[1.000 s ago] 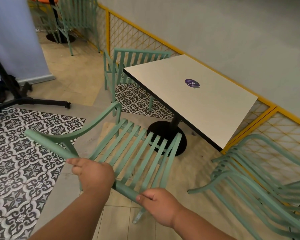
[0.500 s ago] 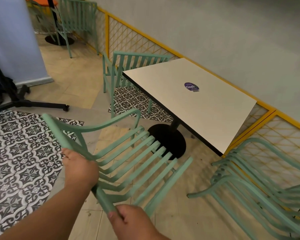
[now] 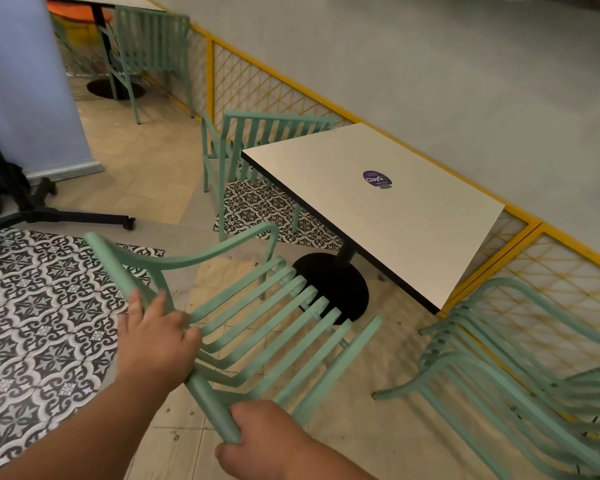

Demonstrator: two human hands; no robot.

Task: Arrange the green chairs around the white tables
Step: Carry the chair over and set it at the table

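Note:
A green slatted chair (image 3: 257,317) is in front of me, its top rail held by both hands. My left hand (image 3: 155,344) wraps the rail near its middle; my right hand (image 3: 267,441) grips its near end. The chair's seat faces the white square table (image 3: 371,209), which stands on a black round base (image 3: 333,285) and carries a purple sticker (image 3: 377,178). A second green chair (image 3: 253,147) sits at the table's far side. A stack of green chairs (image 3: 520,368) stands at the right.
A yellow mesh fence (image 3: 278,88) runs behind the table along the grey wall. A black stand with wheeled legs (image 3: 49,211) and a blue banner (image 3: 21,81) are at the left. Another green chair (image 3: 146,46) and table stand far back.
The held chair has swung round, its back rail turning from crosswise to nearly lengthwise, and its seat has moved closer to the table. Both hands kept their grip.

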